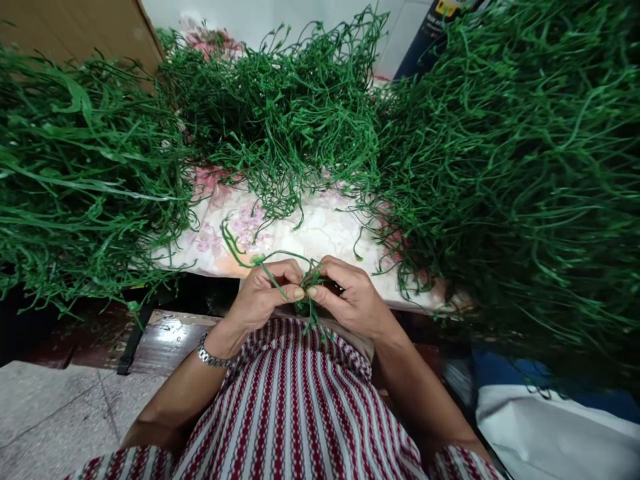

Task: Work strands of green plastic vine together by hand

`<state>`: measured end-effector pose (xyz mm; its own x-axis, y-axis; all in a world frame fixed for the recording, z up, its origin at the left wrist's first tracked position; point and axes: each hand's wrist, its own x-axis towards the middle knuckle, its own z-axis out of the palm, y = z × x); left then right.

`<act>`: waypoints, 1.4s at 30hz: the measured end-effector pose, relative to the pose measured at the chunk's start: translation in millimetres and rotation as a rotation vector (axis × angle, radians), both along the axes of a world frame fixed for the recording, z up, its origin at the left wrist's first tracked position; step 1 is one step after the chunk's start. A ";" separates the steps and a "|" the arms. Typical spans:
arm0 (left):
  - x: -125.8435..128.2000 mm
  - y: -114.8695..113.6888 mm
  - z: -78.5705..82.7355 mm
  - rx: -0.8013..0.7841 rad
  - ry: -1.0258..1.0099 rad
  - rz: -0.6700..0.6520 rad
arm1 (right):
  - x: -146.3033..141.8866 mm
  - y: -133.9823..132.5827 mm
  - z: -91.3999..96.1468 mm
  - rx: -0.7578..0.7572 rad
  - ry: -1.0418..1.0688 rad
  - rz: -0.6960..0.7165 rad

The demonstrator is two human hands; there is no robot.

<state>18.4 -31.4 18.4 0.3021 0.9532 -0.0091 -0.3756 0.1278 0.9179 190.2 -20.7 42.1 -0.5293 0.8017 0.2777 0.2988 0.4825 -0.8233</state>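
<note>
In front of my lap, my left hand (273,290) and my right hand (347,293) meet with thumb tips close together. Both are closed on a small bunch of thin green plastic-looking stems (311,310), whose ends hang below the thumbs. One long stem (233,245) with a pale green knot-like part sticks out past my left hand over the cloth. My fingers cover the spot where the stems come together. A large heap of similar green stems (285,113) lies beyond my hands.
More green heaps stand at the left (80,167) and right (525,167), spilling over the edge of a table with a floral cloth (320,223). A cardboard box (75,30) is behind on the left, a dark cylinder (425,33) at the back. A white bag (550,427) lies lower right.
</note>
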 end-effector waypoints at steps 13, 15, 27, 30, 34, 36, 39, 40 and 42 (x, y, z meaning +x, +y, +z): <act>6.5 -5.1 -1.0 0.024 0.289 0.057 | -5.3 -6.8 5.2 0.039 -0.128 -0.131; 5.6 -4.4 -1.5 0.037 0.282 0.081 | -4.0 -5.9 2.1 -0.050 -0.079 -0.107; -7.6 -2.8 7.5 0.316 0.451 -0.128 | 0.6 0.7 -8.1 -0.771 0.288 0.091; -7.8 -1.4 10.0 0.403 0.492 -0.139 | 0.5 0.9 -8.0 -0.822 0.291 0.102; -6.9 -1.3 10.9 0.512 0.538 -0.120 | 1.7 3.1 -7.4 -0.862 0.291 0.135; -7.7 -1.0 11.2 0.454 0.517 -0.148 | 3.5 3.4 -7.3 -0.818 0.270 0.163; -9.5 -0.8 10.3 0.268 0.430 -0.219 | 7.3 1.2 -5.1 -0.595 0.166 0.169; -9.4 -1.2 9.5 0.207 0.404 -0.228 | 8.4 -0.1 -3.6 -0.478 0.108 0.151; -7.6 -3.1 7.2 0.096 0.376 -0.176 | 9.5 -2.8 -0.1 -0.224 -0.017 0.098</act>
